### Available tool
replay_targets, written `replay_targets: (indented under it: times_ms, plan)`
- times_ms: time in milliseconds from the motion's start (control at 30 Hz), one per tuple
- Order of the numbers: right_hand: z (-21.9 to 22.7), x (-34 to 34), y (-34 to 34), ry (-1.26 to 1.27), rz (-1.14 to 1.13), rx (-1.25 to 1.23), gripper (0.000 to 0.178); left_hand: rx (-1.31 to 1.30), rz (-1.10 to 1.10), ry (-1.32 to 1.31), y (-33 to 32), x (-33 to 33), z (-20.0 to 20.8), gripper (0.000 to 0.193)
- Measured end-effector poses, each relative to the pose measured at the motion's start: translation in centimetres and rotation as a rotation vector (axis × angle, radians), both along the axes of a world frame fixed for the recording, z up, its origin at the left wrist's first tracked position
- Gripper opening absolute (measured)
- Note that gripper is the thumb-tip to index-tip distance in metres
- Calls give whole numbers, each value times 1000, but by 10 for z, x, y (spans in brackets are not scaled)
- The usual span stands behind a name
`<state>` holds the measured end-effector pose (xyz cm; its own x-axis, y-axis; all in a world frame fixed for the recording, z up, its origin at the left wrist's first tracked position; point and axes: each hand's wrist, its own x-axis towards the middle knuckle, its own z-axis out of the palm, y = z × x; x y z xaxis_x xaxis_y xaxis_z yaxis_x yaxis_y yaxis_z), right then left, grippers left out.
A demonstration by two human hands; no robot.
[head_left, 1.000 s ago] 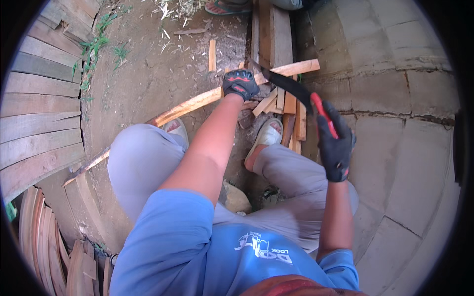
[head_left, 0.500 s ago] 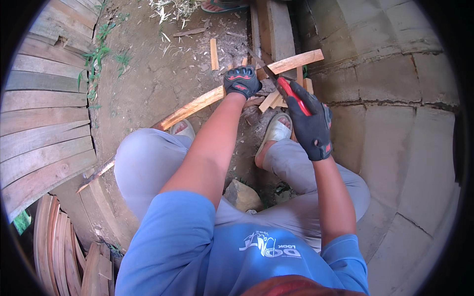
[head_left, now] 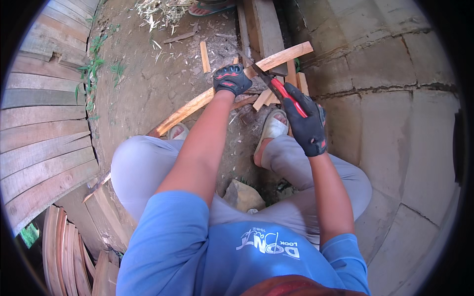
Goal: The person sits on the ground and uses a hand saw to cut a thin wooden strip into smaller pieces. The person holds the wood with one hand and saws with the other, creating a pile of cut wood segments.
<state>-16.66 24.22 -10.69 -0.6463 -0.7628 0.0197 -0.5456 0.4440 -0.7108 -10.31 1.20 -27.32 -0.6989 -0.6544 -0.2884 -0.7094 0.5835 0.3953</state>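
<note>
A long curved wooden slat (head_left: 192, 104) lies across the dirt ahead of my knees, its far end (head_left: 291, 53) resting on a thick plank. My left hand (head_left: 231, 79), in a black and red glove, presses down on the slat near its middle. My right hand (head_left: 307, 123), also gloved, grips the red handle of a dark-bladed chopping knife (head_left: 269, 81). The blade's edge meets the slat just right of my left hand. Cut wood pieces (head_left: 264, 98) lie under the blade, by my sandalled right foot (head_left: 272, 126).
Stacked curved boards (head_left: 42, 123) fill the left side and more slats (head_left: 74, 251) stand at the lower left. A thick plank (head_left: 264, 27) runs away ahead. A concrete block wall (head_left: 395, 98) rises at the right. A stone (head_left: 242, 195) sits between my legs. Another person's sandalled foot (head_left: 210, 7) shows at the top.
My right hand swung the knife down from a raised position at the right onto the slat. My left hand stayed on the slat.
</note>
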Motion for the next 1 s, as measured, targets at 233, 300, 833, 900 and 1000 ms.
replay_targets:
  times_ms: [233, 300, 833, 900, 1000]
  plan:
    - [4, -5, -6, 34, 21, -48, 35, 184, -134, -77, -19, -6, 2, 55]
    - [6, -5, -6, 60, 19, -50, 36, 371, -200, -135, -30, -14, 12, 50]
    - [6, 9, -31, 129, 11, 39, 36, -16, -66, 20, 4, -3, 3, 54]
    - [19, 6, -30, 97, 14, 67, 36, -118, -38, 89, 14, 1, -21, 45]
    - [42, 12, -1, 194, 98, 63, 37, -128, -35, 46, 15, -3, -24, 44]
